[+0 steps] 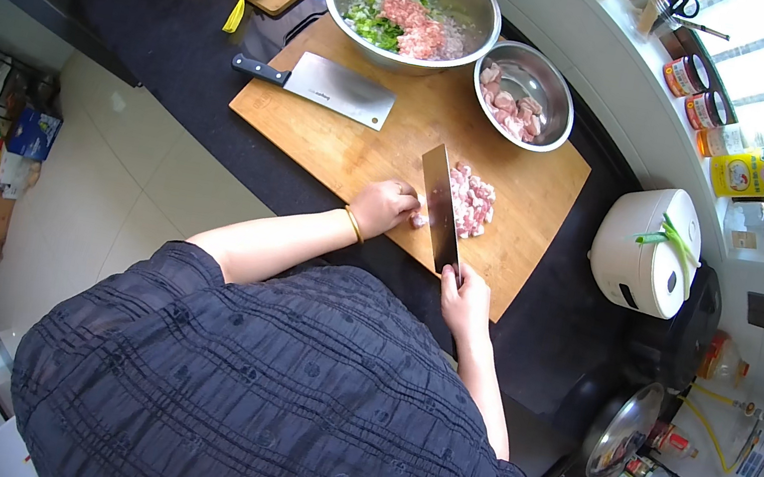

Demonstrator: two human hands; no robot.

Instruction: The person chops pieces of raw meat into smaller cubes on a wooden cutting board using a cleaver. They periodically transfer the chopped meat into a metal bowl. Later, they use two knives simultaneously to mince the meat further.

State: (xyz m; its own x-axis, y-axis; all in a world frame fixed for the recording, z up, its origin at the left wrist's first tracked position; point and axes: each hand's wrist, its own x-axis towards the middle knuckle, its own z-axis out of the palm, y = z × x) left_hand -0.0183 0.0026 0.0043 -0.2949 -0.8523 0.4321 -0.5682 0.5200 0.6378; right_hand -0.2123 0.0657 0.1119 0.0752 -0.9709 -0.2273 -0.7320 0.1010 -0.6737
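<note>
My right hand (465, 298) grips the handle of a cleaver (442, 210), its blade standing on edge on the wooden cutting board (529, 233). Diced raw meat (472, 201) lies in a heap just right of the blade. On the blade's left side, my left hand (384, 207) has its fingers curled down at a small piece of meat (419, 218); whether they pinch it is hard to see. A second cleaver (338, 90) with a black handle lies flat near the board's upper left.
A large steel bowl (486, 29) of minced meat and chopped greens stands at the board's far edge. Beside it, a smaller steel bowl (561, 117) holds meat chunks. A white rice cooker (640, 252) with green onion on its lid stands at right. Sauce jars (694, 94) line the windowsill.
</note>
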